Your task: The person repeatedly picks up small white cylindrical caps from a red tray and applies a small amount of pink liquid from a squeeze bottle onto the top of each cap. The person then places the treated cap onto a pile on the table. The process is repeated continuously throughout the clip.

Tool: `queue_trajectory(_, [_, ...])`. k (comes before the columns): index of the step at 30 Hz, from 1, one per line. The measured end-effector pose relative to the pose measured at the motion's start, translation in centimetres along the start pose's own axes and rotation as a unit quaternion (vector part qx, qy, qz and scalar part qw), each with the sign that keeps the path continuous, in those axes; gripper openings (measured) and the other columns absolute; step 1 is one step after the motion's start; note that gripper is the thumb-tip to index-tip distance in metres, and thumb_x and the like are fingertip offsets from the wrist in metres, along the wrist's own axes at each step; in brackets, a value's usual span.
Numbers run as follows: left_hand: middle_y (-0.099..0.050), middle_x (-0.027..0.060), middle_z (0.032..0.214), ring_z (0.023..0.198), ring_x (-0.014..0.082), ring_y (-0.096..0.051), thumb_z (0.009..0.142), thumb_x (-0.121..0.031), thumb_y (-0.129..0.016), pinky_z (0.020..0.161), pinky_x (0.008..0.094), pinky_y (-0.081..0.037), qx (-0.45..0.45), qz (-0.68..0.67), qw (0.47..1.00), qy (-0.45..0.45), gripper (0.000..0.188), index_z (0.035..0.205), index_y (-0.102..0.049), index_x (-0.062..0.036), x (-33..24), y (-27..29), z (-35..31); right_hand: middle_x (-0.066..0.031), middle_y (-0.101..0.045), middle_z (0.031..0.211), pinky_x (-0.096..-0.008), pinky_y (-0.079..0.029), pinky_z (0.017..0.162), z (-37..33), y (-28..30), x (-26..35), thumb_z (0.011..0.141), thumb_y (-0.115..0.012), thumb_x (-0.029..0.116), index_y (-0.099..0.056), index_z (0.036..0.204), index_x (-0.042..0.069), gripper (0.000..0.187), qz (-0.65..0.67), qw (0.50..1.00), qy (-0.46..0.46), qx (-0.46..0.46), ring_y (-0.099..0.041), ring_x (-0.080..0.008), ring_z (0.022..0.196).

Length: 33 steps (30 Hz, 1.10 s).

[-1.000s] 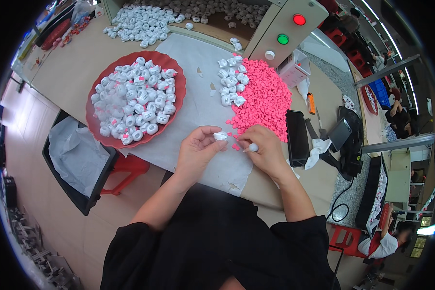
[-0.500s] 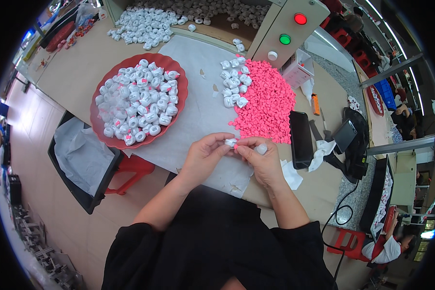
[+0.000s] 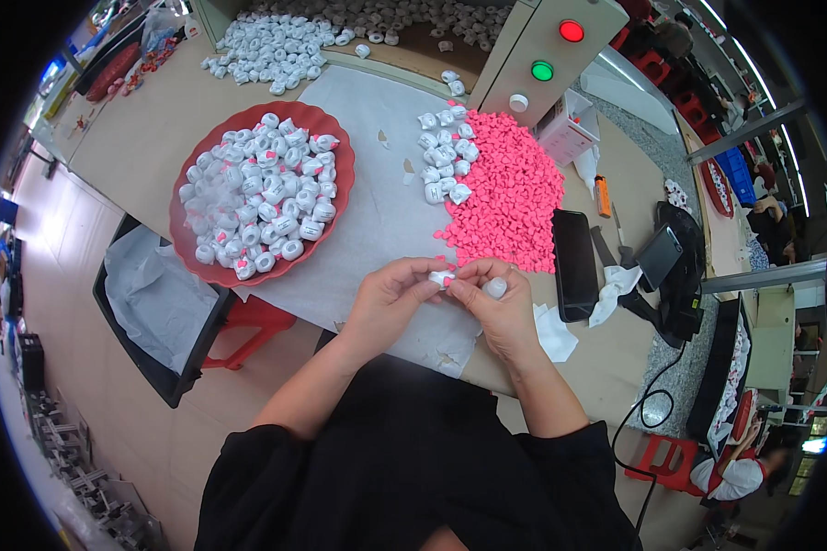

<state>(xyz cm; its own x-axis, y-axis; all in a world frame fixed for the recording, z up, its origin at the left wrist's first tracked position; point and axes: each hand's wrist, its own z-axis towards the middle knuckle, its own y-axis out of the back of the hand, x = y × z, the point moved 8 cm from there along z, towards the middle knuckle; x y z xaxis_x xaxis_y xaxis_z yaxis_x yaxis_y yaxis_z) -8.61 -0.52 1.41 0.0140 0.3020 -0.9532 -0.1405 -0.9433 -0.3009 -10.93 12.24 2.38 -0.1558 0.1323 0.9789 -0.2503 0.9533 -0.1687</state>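
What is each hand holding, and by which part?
Left hand: a small white piece, by its left side. Right hand: a whitish rounded object, held part hidden; that hand's fingers are also at a pink bit.

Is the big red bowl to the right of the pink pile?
No, the bowl is to the left of the pink pile, with white sheet showing between them.

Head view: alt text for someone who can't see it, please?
A person's left hand pinches a white piece showing pink; the right hand meets it, holding another white object. Left stands a red bowl of white pieces; beyond lies a pink heap.
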Motion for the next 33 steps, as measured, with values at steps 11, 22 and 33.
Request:
queue_trajectory(11, [-0.062,0.0071,0.094,0.08,0.0109,-0.058,0.085,0.002,-0.052,0.073,0.024,-0.048,0.012,0.005,1.0,0.016,0.023,0.107,-0.057,0.0022,0.4,0.2,0.0,-0.0035,-0.062,0.077,-0.0204,-0.043,0.063,0.1,0.5,-0.2,0.077,-0.068,0.009,-0.064,0.087,-0.001,0.015,-0.103,0.995,0.011,0.005,-0.056,-0.007,0.071])
queue_trajectory(22, [-0.061,0.0094,0.096,0.087,0.0131,-0.059,0.084,0.002,-0.054,0.078,0.0258,-0.049,-0.016,-0.093,0.996,0.008,0.02,0.104,-0.057,0.0044,-0.2,-0.2,0.1,-0.0069,-0.062,0.08,-0.0235,-0.044,0.064,-0.1,-0.1,0.3,0.077,-0.064,0.003,-0.064,0.088,-0.001,0.011,-0.124,0.988,0.097,-0.004,-0.057,-0.0106,0.073])
queue_trajectory(33, [-0.062,0.0087,0.089,0.077,0.0112,-0.06,0.08,0.007,-0.051,0.073,0.0252,-0.05,-0.044,-0.099,0.994,0.023,0.022,0.1,-0.059,0.004,0.6,0.1,0.1,-0.0118,-0.058,0.075,-0.0271,-0.046,0.062,-1.3,-1.5,2.6,0.072,-0.06,-0.004,-0.059,0.086,-0.003,0.014,-0.248,0.935,0.255,0.01,-0.058,-0.0191,0.069])
